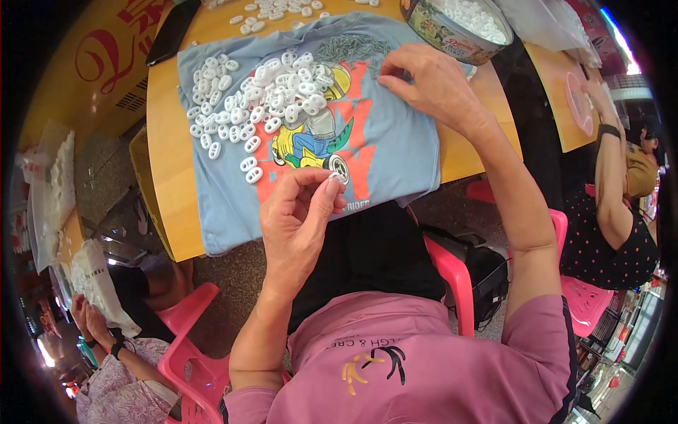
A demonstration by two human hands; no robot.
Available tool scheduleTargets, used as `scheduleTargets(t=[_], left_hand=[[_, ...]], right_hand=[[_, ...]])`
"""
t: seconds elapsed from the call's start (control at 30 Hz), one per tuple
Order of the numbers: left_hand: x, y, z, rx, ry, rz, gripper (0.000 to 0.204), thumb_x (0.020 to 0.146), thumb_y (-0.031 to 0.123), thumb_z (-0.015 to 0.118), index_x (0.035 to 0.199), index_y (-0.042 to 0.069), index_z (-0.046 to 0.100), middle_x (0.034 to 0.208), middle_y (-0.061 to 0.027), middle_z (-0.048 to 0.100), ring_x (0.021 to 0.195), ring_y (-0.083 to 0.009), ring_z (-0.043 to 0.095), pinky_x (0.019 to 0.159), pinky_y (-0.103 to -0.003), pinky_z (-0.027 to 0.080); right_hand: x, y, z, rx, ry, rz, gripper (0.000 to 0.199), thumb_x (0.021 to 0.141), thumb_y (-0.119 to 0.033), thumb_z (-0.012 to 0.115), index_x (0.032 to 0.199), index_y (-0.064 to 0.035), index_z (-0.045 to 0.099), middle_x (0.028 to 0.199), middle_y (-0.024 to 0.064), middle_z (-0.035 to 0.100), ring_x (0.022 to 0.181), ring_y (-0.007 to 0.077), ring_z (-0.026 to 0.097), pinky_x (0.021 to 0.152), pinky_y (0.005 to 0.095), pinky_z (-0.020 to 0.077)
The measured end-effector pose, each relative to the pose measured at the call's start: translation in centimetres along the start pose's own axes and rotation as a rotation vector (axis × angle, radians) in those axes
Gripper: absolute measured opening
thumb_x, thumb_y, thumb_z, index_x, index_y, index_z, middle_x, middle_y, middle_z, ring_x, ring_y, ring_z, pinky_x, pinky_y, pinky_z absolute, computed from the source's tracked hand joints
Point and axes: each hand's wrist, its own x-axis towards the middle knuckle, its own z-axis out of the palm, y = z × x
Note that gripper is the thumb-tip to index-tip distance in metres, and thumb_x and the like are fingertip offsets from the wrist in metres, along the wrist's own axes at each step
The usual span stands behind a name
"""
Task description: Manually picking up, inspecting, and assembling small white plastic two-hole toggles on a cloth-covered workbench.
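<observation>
Between the thumb and index finger of my left hand [300, 219] is a small white oval plastic piece [337, 177], mostly covered by the fingertips. My right hand [434, 81] is over the far right of a folded blue printed T-shirt [409, 152], thumb and index fingertips close together. Whatever they may hold is too small to make out. Just left of those fingertips lies a heap of tiny dark grey pieces [353, 48], perhaps springs. A larger pile of white two-holed oval pieces [282, 88] spreads over the shirt's left and middle.
The shirt lies on a yellow-orange table [166, 162]. A round tin [452, 35] full of white pieces stands at the far right, and a dark phone-like slab [173, 32] at the far left. More white pieces [272, 8] lie beyond the shirt. Other people sit on pink chairs at both sides.
</observation>
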Motion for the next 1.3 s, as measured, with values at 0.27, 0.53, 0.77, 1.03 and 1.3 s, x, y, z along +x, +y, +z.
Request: scheduleTargets(t=[0.27, 0.53, 0.77, 1.03, 1.3], left_hand=[[0.0, 0.1, -0.1, 0.019, -0.015, -0.002, 0.013, 0.095, 0.006, 0.06, 0.105, -0.002, 0.059, 0.09, -0.0077, 0.067, 0.077, -0.0117, 0.064, 0.071, -0.025, 0.053], [0.1, 0.1, -0.3, -0.048, -0.004, -0.003, 0.012, 0.095, 0.007, 0.061, 0.102, -0.002, 0.06, 0.088, -0.0058, 0.066, 0.074, -0.0095, 0.063, 0.067, -0.023, 0.053], [0.2, 0.3, -0.2, -0.063, 0.01, -0.008, 0.013, 0.095, 0.008, 0.061, 0.103, -0.002, 0.06, 0.089, -0.006, 0.066, 0.074, -0.0099, 0.063, 0.068, -0.024, 0.053], [0.1, 0.4, 0.0, -0.057, 0.03, 0.005, 0.017, 0.094, 0.011, 0.063, 0.104, -0.003, 0.059, 0.089, -0.0099, 0.068, 0.075, -0.0139, 0.065, 0.071, -0.027, 0.054], [-0.8, 2.1, 0.4, -0.138, 0.011, 0.069, 0.013, 0.094, 0.008, 0.062, 0.102, -0.003, 0.06, 0.087, -0.0064, 0.066, 0.074, -0.0104, 0.063, 0.068, -0.023, 0.053]], right_hand=[[0.7, 0.0, -0.2, 0.036, -0.125, 0.026, 0.017, 0.082, -0.018, 0.064, 0.087, -0.0019, 0.063, 0.081, 0.0112, 0.064, 0.077, 0.0288, 0.062, 0.072, 0.0388, 0.049], [-2.4, -1.9, -1.5, 0.373, -0.147, 0.13, 0.014, 0.084, -0.014, 0.064, 0.086, -0.0005, 0.061, 0.073, 0.0062, 0.058, 0.068, 0.0128, 0.055, 0.064, 0.0285, 0.0452], [-4.2, -4.3, -0.8, 0.781, 0.006, 0.18, 0.022, 0.093, -0.012, 0.06, 0.111, 0.0004, 0.064, 0.088, -0.0004, 0.059, 0.083, 0.0079, 0.055, 0.076, 0.0242, 0.0465], [-5.9, -7.2, -0.6, 1.595, -0.145, 0.398, 0.028, 0.096, -0.014, 0.059, 0.12, 0.0021, 0.061, 0.096, 0.0033, 0.063, 0.091, 0.0104, 0.06, 0.087, 0.0289, 0.0516], [-6.9, -9.3, -0.4, 1.715, -0.165, 0.48, 0.023, 0.096, -0.015, 0.06, 0.113, 0.0009, 0.062, 0.094, 0.0052, 0.065, 0.085, 0.0117, 0.064, 0.081, 0.0257, 0.0521]])
